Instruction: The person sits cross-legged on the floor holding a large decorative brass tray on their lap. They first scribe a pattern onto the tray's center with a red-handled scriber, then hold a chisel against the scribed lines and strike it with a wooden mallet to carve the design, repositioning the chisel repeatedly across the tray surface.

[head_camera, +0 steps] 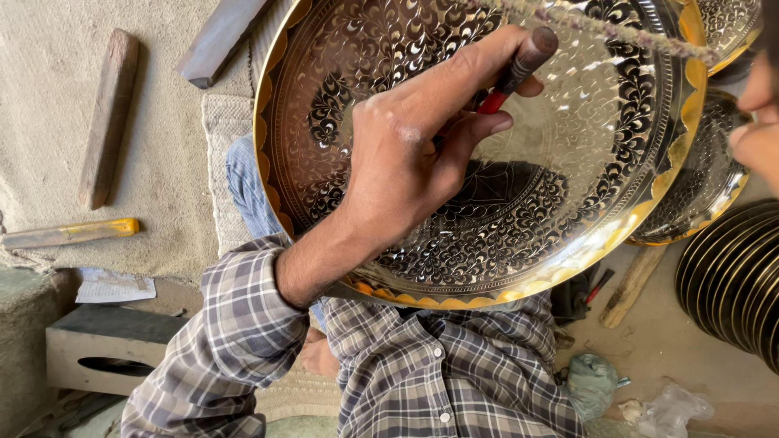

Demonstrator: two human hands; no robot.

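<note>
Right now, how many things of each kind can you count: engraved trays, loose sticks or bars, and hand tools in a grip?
Round engraved brass trays with gold scalloped rims: 3
Long loose sticks and bars lying on the ground: 4
Wooden-handled tool with a red band, in the left hand grip: 1
Total: 8

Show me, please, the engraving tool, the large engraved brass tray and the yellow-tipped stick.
engraving tool (527,61), head view, its dark handle.
large engraved brass tray (584,162), head view, bare engraved face.
yellow-tipped stick (69,234), head view, mid-shaft.
</note>
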